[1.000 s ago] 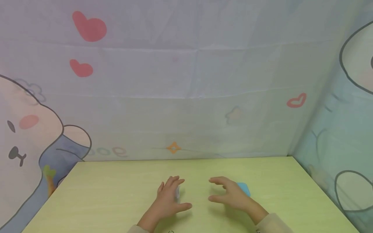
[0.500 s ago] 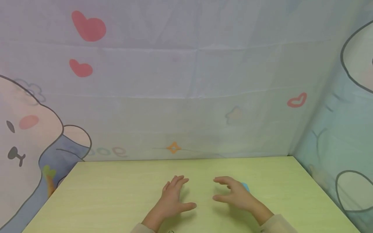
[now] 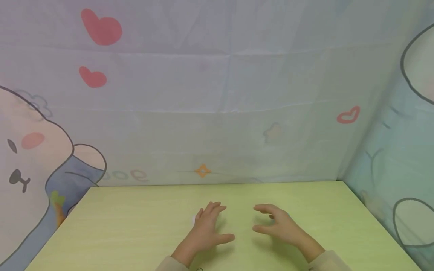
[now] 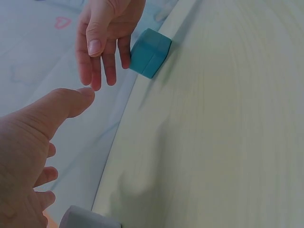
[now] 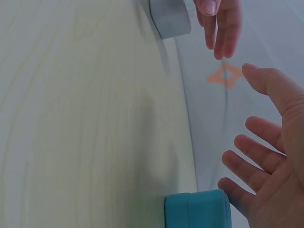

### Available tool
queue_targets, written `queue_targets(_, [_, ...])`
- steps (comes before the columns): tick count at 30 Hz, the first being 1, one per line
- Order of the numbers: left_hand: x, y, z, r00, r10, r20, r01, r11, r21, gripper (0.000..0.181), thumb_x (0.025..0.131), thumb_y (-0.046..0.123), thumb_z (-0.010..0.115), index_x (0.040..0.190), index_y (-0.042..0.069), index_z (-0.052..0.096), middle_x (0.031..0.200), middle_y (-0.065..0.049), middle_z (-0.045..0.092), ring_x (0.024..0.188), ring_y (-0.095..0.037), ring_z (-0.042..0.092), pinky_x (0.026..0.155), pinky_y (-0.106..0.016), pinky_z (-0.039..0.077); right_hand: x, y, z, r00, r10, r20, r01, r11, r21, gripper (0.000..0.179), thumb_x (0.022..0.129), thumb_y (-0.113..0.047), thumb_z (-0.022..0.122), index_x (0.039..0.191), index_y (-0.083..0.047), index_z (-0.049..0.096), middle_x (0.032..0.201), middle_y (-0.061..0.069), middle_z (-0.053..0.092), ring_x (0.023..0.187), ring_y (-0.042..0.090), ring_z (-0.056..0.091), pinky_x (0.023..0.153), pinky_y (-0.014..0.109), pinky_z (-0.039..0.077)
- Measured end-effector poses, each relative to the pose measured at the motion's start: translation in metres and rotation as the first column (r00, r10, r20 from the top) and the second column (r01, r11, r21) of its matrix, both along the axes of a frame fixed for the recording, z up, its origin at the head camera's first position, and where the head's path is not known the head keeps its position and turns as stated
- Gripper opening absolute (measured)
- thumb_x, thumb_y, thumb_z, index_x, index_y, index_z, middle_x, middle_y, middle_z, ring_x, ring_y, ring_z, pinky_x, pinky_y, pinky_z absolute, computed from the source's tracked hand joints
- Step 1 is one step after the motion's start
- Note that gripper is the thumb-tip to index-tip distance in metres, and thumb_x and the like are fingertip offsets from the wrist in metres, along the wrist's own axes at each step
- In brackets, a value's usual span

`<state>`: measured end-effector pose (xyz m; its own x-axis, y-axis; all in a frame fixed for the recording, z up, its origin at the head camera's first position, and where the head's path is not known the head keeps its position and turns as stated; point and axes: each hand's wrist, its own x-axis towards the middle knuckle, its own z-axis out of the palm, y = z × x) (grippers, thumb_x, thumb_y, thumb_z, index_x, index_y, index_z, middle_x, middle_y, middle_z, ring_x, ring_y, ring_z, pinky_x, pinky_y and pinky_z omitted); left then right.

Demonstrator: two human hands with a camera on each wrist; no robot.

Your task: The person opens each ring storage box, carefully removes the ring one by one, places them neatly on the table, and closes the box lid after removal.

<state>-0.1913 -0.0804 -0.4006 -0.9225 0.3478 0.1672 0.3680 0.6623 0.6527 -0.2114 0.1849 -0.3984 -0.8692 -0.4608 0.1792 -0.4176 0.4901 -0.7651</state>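
Observation:
My left hand (image 3: pixel 208 229) hovers over the table with thumb and fingers spread, holding nothing. Facing it is my right hand (image 3: pixel 279 226), also with loosely extended fingers and nothing in its grasp; a gap separates the two. A teal box-like object (image 5: pixel 197 211) with rounded edges and a seam stands on the table beside the right hand's fingers. In the head view that hand hides nearly all of it. Near the left hand is a pale grey block-like object (image 5: pixel 170 19); only a white sliver (image 3: pixel 194 219) shows past the hand in the head view. Its exact kind is unclear.
The pale yellow-green table (image 3: pixel 135 226) ends at a back edge against a printed cloth (image 3: pixel 176 82) with hearts and cartoon figures. More cloth (image 3: pixel 403 158) hangs along the right side. A small ring-like bit (image 3: pixel 199 269) shows at the bottom edge.
Both hands have drifted right in the head view, staying apart. The teal object has become almost covered by the right hand. The pale object now peeks out left of the left hand.

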Motion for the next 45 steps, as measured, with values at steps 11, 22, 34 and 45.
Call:
queue_targets(11, [-0.001, 0.008, -0.001, 1.000, -0.002, 0.017, 0.002, 1.000, 0.003, 0.082, 0.073, 0.044, 0.077, 0.139, 0.009, 0.042, 0.150, -0.013, 0.032, 0.143, -0.038, 0.019, 0.114, -0.062, 0.007, 0.000, 0.009, 0.001, 0.997, -0.076, -0.027, 0.076, 0.997, 0.028, 0.061, 0.081, -0.039, 0.072, 0.130, -0.008, 0.053, 0.132, 0.012, 0.055, 0.122, 0.037, 0.050, 0.100, 0.054, 0.042])
queue_targets(22, [-0.001, 0.015, 0.001, 1.000, -0.019, 0.005, 0.019, 1.000, -0.006, 0.082, 0.073, 0.044, 0.077, 0.138, 0.008, 0.042, 0.149, -0.012, 0.034, 0.142, -0.036, 0.023, 0.115, -0.058, 0.009, 0.001, 0.018, 0.005, 0.992, -0.126, -0.002, 0.126, 0.991, 0.045, 0.061, 0.081, -0.038, 0.072, 0.132, -0.010, 0.052, 0.135, 0.016, 0.053, 0.121, 0.041, 0.050, 0.096, 0.054, 0.046])
queue_targets(34, [-0.002, 0.026, -0.002, 0.998, -0.046, 0.031, 0.046, 0.999, -0.001, 0.082, 0.074, 0.044, 0.076, 0.138, 0.007, 0.041, 0.149, -0.014, 0.032, 0.143, -0.039, 0.019, 0.114, -0.061, 0.011, 0.000, 0.025, 0.005, 0.990, -0.142, 0.022, 0.142, 0.990, 0.029, 0.059, 0.083, -0.038, 0.071, 0.132, -0.011, 0.051, 0.136, 0.018, 0.051, 0.121, 0.043, 0.049, 0.095, 0.054, 0.046])
queue_targets(45, [-0.002, 0.035, -0.007, 0.997, -0.040, 0.059, 0.041, 0.999, -0.021, 0.083, 0.074, 0.045, 0.076, 0.139, 0.009, 0.040, 0.150, -0.011, 0.031, 0.142, -0.039, 0.022, 0.109, -0.064, 0.022, -0.003, 0.033, 0.000, 0.978, -0.205, 0.041, 0.204, 0.979, 0.020, 0.061, 0.082, -0.040, 0.071, 0.133, -0.011, 0.052, 0.137, 0.018, 0.051, 0.119, 0.046, 0.049, 0.091, 0.052, 0.049])
